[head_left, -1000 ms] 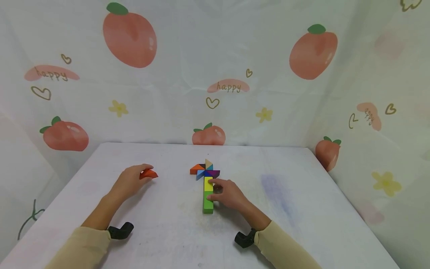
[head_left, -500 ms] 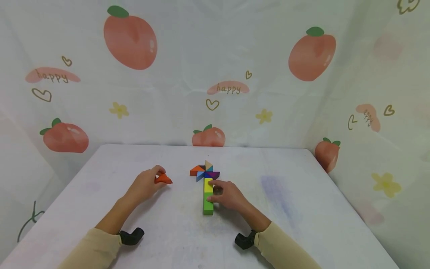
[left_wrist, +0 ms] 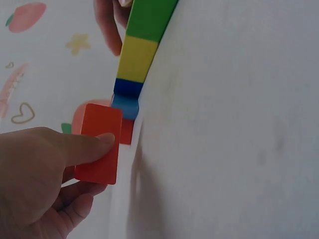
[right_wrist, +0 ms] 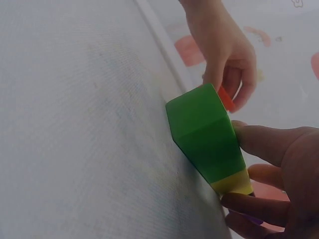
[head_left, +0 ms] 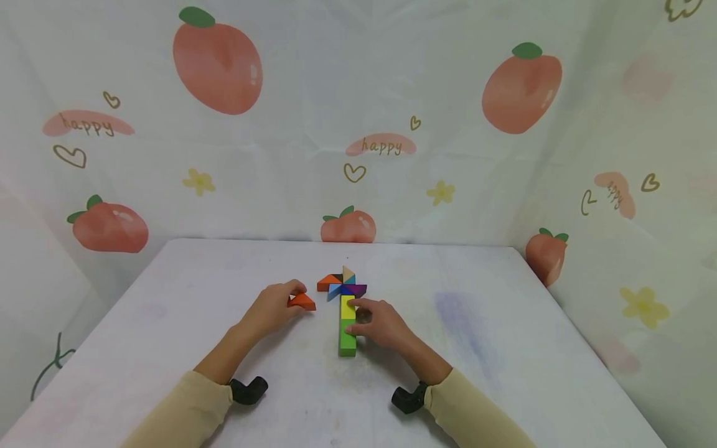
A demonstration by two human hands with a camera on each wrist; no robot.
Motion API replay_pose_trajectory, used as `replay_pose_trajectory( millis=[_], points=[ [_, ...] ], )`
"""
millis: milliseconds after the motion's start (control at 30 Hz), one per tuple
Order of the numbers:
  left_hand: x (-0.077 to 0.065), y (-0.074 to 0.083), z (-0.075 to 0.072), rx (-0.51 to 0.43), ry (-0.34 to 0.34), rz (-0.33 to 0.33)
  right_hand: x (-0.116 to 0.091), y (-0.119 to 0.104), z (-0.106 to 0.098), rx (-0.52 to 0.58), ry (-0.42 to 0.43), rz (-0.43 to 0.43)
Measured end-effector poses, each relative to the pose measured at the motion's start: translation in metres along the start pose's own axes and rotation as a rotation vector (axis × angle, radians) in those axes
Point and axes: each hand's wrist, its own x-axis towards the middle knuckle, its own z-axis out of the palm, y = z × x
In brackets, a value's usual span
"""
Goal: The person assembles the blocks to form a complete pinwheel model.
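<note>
My left hand (head_left: pixel 271 309) pinches an orange-red triangular block (head_left: pixel 304 302) between thumb and fingers, left of the block figure; the left wrist view has the thumb across the block's flat face (left_wrist: pixel 102 119). My right hand (head_left: pixel 383 323) rests at the right side of the figure's stem, fingertip on the yellow block (head_left: pixel 346 311) and thumb on the green block (head_left: pixel 346 346) nearer me. Beyond the stem several small triangular blocks form a pinwheel shape, among them an orange block (head_left: pixel 325 285), a light blue block (head_left: pixel 333 290), a purple block (head_left: pixel 360 289) and a tan block (head_left: pixel 348 274).
Everything stands on a white table (head_left: pixel 269 386) with faint stains. Behind it hangs a white curtain (head_left: pixel 302 93) printed with peaches. Black wrist devices, such as the left wrist's black device (head_left: pixel 249 391), sit at both beige sleeves.
My left hand has carried the orange-red triangular block to the right, closer to the pinwheel blocks. The right hand and the stem blocks have stayed in place.
</note>
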Motion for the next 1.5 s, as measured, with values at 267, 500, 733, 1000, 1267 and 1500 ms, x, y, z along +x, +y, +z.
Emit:
replay_pose_trajectory(
  millis=[267, 500, 733, 1000, 1267, 1500],
  points=[
    [0.007, 0.015, 0.014, -0.01, -0.035, -0.038, 0.0, 0.002, 0.0, 0.013, -0.003, -0.011],
    [0.009, 0.022, 0.016, -0.054, -0.028, -0.099, 0.0, 0.002, -0.001, 0.009, 0.0, -0.027],
    [0.005, 0.024, 0.011, -0.112, -0.047, -0.164, -0.002, 0.0, -0.002, 0.002, 0.001, -0.032],
    [0.002, 0.027, 0.015, -0.161, -0.042, -0.162, -0.003, -0.002, -0.002, -0.003, 0.001, -0.028],
    [0.002, 0.034, 0.019, -0.183, -0.041, -0.133, -0.002, -0.002, -0.002, -0.007, 0.003, -0.032],
    [0.003, 0.038, 0.022, -0.181, -0.052, -0.107, -0.002, 0.0, -0.001, -0.001, 0.003, -0.034]
  ],
)
